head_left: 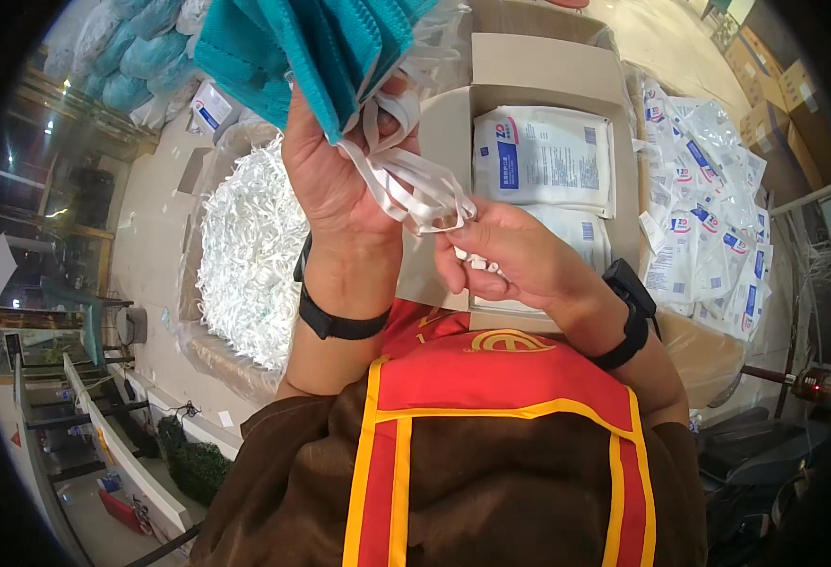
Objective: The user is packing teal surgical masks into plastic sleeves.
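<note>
My left hand (332, 175) is raised close to the camera and grips a stack of teal face masks (302, 45) by their lower edge. White elastic ear loops (408, 180) hang from the stack. My right hand (519, 257) pinches the ends of these loops just below and to the right of the left hand. Both wrists wear black bands. Beneath the hands stands an open cardboard box (538, 71) holding flat white sealed packets (543, 159).
A large clear-lined bin of white elastic strips (250, 255) stands at the left. A heap of empty clear and white packets (709, 217) lies at the right. Bags of teal masks (141, 57) are piled far left. Cardboard boxes (779, 104) stand at the far right.
</note>
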`<state>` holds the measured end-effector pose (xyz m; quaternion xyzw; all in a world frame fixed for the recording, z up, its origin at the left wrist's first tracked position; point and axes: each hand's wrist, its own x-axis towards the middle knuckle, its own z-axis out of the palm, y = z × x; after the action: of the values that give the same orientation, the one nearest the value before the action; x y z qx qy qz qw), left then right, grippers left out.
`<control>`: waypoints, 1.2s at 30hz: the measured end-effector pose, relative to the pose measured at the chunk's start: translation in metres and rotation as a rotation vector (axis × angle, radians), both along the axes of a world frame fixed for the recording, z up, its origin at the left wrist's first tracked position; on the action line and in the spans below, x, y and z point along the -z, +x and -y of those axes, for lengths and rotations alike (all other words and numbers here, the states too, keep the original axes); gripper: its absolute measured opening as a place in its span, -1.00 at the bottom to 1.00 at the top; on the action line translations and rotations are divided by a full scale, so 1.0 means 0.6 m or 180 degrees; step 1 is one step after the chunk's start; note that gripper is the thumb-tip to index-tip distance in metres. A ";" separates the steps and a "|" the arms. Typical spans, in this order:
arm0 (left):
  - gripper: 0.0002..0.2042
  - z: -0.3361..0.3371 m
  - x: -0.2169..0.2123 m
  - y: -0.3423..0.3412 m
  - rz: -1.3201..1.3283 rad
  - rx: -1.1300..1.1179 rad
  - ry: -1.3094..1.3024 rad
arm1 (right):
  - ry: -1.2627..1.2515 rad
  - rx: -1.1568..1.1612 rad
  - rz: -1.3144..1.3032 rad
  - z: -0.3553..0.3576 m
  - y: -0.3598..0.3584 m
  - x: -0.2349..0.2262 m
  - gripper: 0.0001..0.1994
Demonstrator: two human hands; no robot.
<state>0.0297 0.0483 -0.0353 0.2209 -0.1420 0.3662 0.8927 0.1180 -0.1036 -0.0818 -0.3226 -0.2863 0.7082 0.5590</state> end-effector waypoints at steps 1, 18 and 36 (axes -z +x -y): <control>-0.73 0.000 0.000 0.001 -0.0001 -0.0003 -0.0005 | 0.0039 0.0021 -0.0085 0.000 0.001 0.004 -0.81; -0.89 0.014 -0.004 0.003 -0.0574 -0.0964 0.0235 | 0.0272 0.0097 0.0120 0.000 -0.023 -0.001 -0.65; -0.68 0.037 -0.011 0.009 -0.0883 -0.1422 0.0183 | -0.0058 -0.0444 -0.0013 0.010 -0.019 -0.019 -0.75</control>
<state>0.0349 0.0263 -0.0290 0.3201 0.0238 0.5162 0.7940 0.1065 -0.1096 -0.0703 -0.3055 -0.3005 0.7486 0.5059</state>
